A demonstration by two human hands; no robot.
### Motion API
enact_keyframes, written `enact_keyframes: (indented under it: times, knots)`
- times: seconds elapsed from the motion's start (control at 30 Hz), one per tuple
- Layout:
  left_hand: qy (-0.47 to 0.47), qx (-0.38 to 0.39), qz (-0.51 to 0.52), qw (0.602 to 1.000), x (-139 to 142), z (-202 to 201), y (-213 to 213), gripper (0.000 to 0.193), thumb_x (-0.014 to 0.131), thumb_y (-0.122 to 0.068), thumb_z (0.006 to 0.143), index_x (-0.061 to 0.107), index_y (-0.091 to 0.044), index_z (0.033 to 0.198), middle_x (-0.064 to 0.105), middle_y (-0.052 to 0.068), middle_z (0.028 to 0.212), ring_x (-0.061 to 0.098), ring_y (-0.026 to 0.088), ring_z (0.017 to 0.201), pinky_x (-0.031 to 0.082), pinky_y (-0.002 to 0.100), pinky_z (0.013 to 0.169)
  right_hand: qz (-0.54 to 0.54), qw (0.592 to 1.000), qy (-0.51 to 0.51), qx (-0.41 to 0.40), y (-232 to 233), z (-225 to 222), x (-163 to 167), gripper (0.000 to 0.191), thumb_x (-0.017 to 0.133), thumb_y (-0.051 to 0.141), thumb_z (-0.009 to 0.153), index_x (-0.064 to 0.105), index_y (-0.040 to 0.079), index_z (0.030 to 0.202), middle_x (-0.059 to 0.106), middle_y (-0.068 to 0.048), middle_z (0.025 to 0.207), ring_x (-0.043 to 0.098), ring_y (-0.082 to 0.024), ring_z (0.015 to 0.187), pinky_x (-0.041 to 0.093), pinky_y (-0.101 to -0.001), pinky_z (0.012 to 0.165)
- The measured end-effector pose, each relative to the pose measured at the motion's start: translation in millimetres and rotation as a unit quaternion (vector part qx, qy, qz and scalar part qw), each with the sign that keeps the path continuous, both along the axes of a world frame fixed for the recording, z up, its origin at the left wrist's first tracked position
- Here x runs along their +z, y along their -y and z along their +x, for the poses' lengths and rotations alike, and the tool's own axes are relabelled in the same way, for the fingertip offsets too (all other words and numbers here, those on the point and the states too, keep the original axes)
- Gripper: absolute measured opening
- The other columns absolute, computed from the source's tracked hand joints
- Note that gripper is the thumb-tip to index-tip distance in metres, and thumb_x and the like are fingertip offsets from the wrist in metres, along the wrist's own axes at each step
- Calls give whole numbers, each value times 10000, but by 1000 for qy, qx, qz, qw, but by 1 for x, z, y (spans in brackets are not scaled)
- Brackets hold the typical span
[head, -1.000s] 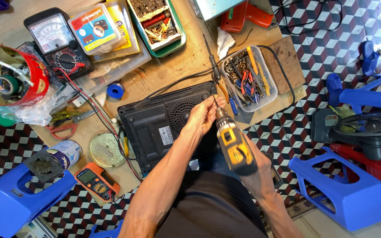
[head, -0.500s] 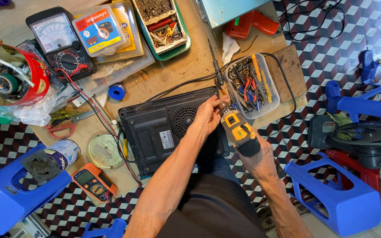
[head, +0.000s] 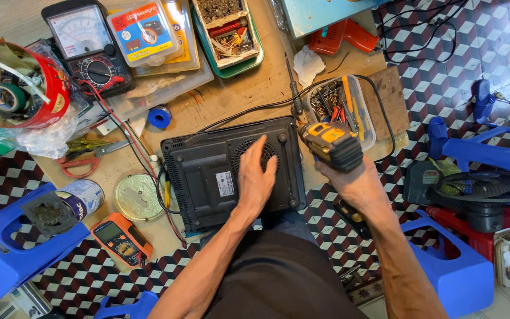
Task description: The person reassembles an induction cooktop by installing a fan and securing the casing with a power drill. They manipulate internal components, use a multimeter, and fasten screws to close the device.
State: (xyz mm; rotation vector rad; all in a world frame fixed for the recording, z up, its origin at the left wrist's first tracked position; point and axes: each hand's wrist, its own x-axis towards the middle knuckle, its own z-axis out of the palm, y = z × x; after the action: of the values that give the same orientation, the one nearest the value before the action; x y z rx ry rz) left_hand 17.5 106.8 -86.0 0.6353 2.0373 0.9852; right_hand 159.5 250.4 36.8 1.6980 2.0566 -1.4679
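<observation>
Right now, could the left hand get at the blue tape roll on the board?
Probably yes. The left hand lies flat on the black appliance holding nothing, and the blue tape roll sits beyond the appliance's far left corner on open board, with only thin wires nearby.

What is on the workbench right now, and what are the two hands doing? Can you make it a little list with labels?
Left hand: left hand lies flat on the black plastic box-shaped appliance, beside its round vent.
Right hand: right hand grips the yellow and black cordless drill at the appliance's right edge.
Behind the drill: clear plastic tub of small tools.
Left of the appliance: round pale green lid, orange handheld meter.
Far back: black dial meter with a needle, orange glue gun.
Surface: wooden bench top.
</observation>
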Motion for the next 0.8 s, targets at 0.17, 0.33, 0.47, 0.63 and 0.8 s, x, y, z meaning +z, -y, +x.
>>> enact_keyframes:
  times: [0.17, 0.33, 0.47, 0.63, 0.8]
  knots:
    - [-197, -102, -100, 970, 14, -47, 73, 1159, 906, -317, 693, 197, 18, 1548, 169, 288, 1621, 132, 425, 1518, 123, 532, 1231, 36, 997, -62, 26, -14, -16, -6, 402, 728, 216, 842, 684, 45, 1204, 766, -76, 994, 703, -146, 868, 571, -312, 765]
    - [-218, -145, -151, 953, 0, -51, 90, 1265, 920, -327, 660, 114, 36, 1566, 91, 268, 1649, 80, 420, 1543, 113, 550, 1242, 59, 996, 3, 68, -8, -30, -4, 360, 736, 211, 876, 703, 35, 1189, 732, -114, 864, 652, -173, 731, 529, -326, 659]
    - [-225, -149, -156, 950, -4, -51, 94, 1264, 909, -326, 671, 105, 33, 1578, 90, 266, 1657, 81, 409, 1548, 120, 551, 1247, 33, 998, 46, 31, -8, -39, 3, 371, 752, 237, 837, 712, 51, 1155, 731, -68, 779, 662, -151, 596, 542, -335, 552]
    - [-223, -153, -153, 950, -6, -52, 94, 1252, 897, -332, 690, 90, 40, 1572, 73, 272, 1653, 62, 414, 1547, 108, 563, 1245, 22, 996, 79, 42, -9, -43, 9, 370, 737, 231, 840, 694, 51, 1160, 732, -83, 786, 686, -149, 611, 576, -328, 565]
    - [-225, -154, -147, 951, -10, -51, 95, 1257, 886, -343, 699, 71, 44, 1576, 46, 277, 1656, 38, 422, 1547, 94, 571, 1248, 23, 995, 86, 46, -13, -43, 7, 387, 725, 211, 834, 686, 44, 1181, 736, -103, 800, 690, -151, 616, 577, -325, 570]
